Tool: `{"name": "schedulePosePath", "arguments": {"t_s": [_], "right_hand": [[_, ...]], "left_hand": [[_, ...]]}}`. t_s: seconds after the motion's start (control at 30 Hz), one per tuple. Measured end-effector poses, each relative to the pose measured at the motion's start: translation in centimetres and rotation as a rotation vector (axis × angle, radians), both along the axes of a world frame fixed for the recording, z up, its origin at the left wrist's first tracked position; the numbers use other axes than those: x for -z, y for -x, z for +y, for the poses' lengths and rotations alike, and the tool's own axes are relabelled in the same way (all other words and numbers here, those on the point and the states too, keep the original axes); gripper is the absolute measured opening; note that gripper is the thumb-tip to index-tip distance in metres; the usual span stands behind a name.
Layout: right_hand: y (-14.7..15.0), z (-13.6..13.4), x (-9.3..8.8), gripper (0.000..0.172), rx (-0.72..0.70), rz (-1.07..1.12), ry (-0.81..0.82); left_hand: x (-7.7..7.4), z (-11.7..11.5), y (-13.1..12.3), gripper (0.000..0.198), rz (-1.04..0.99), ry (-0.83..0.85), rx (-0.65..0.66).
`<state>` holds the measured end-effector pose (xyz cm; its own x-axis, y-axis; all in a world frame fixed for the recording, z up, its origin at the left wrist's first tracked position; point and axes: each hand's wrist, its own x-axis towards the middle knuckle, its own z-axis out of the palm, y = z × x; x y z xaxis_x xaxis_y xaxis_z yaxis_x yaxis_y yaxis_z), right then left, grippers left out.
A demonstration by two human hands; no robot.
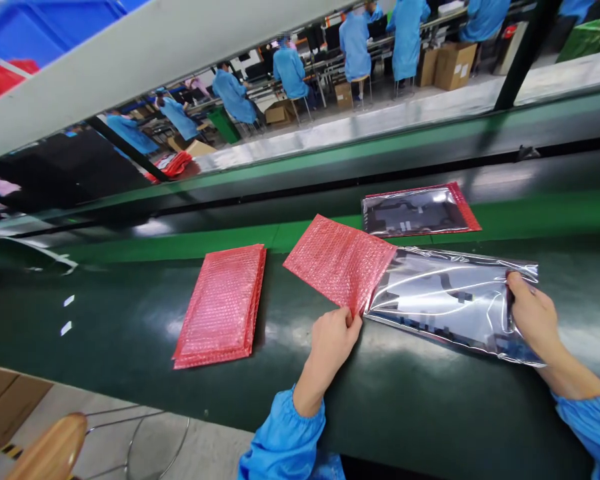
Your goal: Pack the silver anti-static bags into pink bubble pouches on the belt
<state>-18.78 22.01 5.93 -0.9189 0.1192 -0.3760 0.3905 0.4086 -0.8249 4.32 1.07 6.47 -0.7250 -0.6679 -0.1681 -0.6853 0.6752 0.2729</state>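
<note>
My left hand (334, 343) is closed on the near corner of a red bubble-wrap bag (337, 257), at its open end. Into that mouth reaches the left end of a flat dark panel in a shiny clear plastic sleeve (430, 300). My right hand (533, 313) grips the sleeved panel at its right end, thumb on top, fingers hidden below. Left of my hands lies a stack of red bubble-wrap bags (223, 303). Behind the sleeved panel, another sleeved panel (413, 212) rests on a red bubble bag (465, 207).
The dark green workbench (145, 300) carries two small white scraps at left. A wooden stool seat (50, 450) stands by the front edge. Beyond the bench's raised rail, several people in blue smocks (355, 43) sit at tables, with cardboard boxes (455, 65) nearby. A blue bin (50, 30) is overhead left.
</note>
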Motion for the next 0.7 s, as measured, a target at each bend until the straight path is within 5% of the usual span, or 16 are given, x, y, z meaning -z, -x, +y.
{"name": "schedulePosePath", "arguments": {"t_s": [0.23,0.4,0.53,0.7], "right_hand": [[-1.4,-0.5,1.1,0.032,0.005,0.048,0.117],[-2.1,-0.6,2.8,0.057,-0.028,0.075,0.207],[-2.1,-0.5,2.6,0.072,0.011,0.055,0.241],[-3.5,-0.9,3.2,0.074,-0.005,-0.063,0.444]], "left_hand": [[1.6,3.0,1.1,0.031,0.042,0.014,0.171],[2.2,4.7,1.4,0.030,0.172,-0.095,0.210],[1.9,3.8,1.0,0.022,0.344,-0.466,0.104],[3.1,3.5,1.3,0.058,0.685,-1.078,-0.278]]}}
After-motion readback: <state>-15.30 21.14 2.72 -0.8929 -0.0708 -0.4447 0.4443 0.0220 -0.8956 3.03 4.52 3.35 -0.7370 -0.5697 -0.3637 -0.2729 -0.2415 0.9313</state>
